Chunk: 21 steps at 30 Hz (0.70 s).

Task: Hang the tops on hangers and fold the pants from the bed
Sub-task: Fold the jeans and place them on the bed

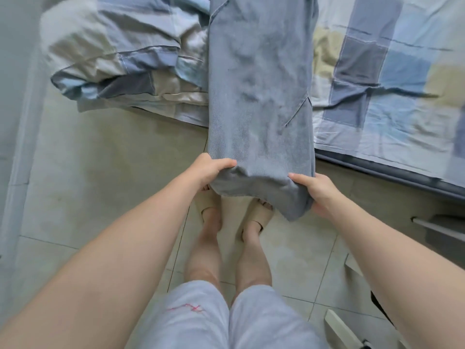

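A bunched patchwork quilt (113,61) lay at the bed's left, overhanging the tiled floor (100,177). The left hand (208,170) pinched the near left corner of the pants (261,84), thumb on top and fingers curled under the cloth. The blue pants ran lengthwise from the bed over its edge to the hands, their near end held above the person's slippers (208,207). The right hand (319,192) gripped the near right corner, thumb on top. The checked bed (390,96) stretched to the right.
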Motion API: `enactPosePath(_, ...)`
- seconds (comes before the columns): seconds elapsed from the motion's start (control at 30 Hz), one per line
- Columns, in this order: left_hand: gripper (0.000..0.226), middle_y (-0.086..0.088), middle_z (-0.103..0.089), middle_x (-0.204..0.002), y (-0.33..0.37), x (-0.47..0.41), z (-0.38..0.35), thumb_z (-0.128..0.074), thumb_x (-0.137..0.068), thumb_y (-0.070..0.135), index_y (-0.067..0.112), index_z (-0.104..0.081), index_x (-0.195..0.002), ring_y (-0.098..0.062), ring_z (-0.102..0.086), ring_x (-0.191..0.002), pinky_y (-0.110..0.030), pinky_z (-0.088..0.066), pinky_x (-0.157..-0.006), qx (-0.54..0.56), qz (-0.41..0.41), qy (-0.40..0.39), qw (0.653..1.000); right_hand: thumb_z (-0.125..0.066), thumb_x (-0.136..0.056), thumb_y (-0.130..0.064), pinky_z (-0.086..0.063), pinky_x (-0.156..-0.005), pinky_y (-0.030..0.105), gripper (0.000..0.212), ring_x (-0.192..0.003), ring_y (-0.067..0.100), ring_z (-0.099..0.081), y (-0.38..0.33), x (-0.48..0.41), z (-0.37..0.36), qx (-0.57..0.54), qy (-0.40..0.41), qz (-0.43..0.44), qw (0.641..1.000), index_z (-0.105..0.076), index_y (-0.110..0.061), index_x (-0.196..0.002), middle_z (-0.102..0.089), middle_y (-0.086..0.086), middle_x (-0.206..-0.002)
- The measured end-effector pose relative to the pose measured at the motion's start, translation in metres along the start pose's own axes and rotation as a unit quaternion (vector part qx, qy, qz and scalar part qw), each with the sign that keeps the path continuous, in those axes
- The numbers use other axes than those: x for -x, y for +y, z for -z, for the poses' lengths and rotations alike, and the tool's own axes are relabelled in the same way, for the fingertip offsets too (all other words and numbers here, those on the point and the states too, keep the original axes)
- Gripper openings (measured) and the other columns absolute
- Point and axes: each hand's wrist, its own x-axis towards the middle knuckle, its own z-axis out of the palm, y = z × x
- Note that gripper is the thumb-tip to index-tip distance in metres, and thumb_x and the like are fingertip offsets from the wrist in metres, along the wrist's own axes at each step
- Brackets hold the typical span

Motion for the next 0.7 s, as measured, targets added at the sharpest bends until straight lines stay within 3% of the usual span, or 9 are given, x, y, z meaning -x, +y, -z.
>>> enactPosePath(0.13, 0.037, 0.01, -0.077, -0.101, 0.01, 0.064, 0.023, -0.086, -0.071, 0.026, 0.026, -0.072, -0.105, -0.014, -0.073, -0.096, -0.026, -0.054, -0.08, -0.02, -0.005, -0.021, 1.0, -0.084, -0.077, -0.017, -0.056, -0.094, 0.046, 0.022, -0.098, 0.029, -0.073, -0.017, 0.066, 0.0, 0.032, -0.007, -0.003, 0.999, -0.074, -0.013, -0.096, -0.077, 0.007, -0.1)
enactPosePath(0.23, 0.029, 0.006, -0.078, -0.099, 0.009, 0.108, 0.038, -0.082, -0.08, 0.017, 0.021, -0.072, -0.107, -0.015, -0.075, -0.092, -0.025, -0.056, -0.073, 0.001, 0.008, -0.03, 1.0, -0.084, -0.076, -0.017, -0.062, -0.066, 0.035, 0.022, -0.075, 0.022, -0.075, -0.023, 0.113, -0.006, 0.05, -0.01, -0.003, 0.999, -0.072, -0.013, -0.094, -0.078, 0.004, -0.084)
enactPosePath(0.3, 0.028, 0.001, -0.078, -0.098, 0.007, 0.136, 0.044, -0.077, -0.085, 0.013, 0.013, -0.071, -0.112, -0.016, -0.076, -0.085, -0.023, -0.057, -0.065, 0.03, 0.025, -0.041, 0.998, -0.083, -0.077, -0.013, -0.062, -0.063, 0.034, 0.026, -0.069, 0.023, -0.075, -0.021, 0.141, -0.013, 0.032, -0.012, -0.005, 0.999, -0.071, -0.008, -0.099, -0.078, 0.006, -0.081)
enactPosePath(0.4, 0.023, -0.001, -0.078, -0.094, 0.005, 0.171, 0.048, -0.071, -0.09, 0.013, 0.011, -0.069, -0.113, -0.014, -0.075, -0.074, -0.025, -0.057, -0.058, 0.079, 0.052, -0.044, 0.995, -0.082, -0.079, -0.013, -0.061, -0.075, 0.038, 0.031, -0.079, 0.025, -0.074, -0.014, 0.172, -0.021, -0.011, -0.004, -0.013, 1.0, -0.068, -0.005, -0.106, -0.076, 0.01, -0.093)
enactPosePath(0.53, 0.021, -0.002, -0.074, -0.087, 0.005, 0.203, 0.05, -0.07, -0.093, 0.017, 0.01, -0.067, -0.112, -0.013, -0.071, -0.066, -0.023, -0.055, -0.052, 0.105, 0.055, 0.008, 0.993, -0.08, -0.083, -0.02, -0.057, -0.059, 0.029, 0.026, -0.075, 0.019, -0.07, 0.002, 0.202, -0.031, -0.07, 0.018, -0.016, 0.997, -0.067, -0.014, -0.105, -0.075, 0.003, -0.088)
enactPosePath(0.7, 0.022, 0.0, -0.07, -0.094, 0.001, 0.232, 0.049, -0.07, -0.093, 0.034, 0.019, -0.064, -0.107, -0.015, -0.066, -0.078, -0.026, -0.053, -0.059, 0.121, 0.022, 0.055, 0.991, -0.076, -0.088, -0.021, -0.055, -0.055, 0.027, 0.019, -0.073, 0.02, -0.068, 0.017, 0.23, -0.04, -0.145, 0.032, -0.005, 0.989, -0.066, -0.014, -0.102, -0.074, 0.001, -0.079)
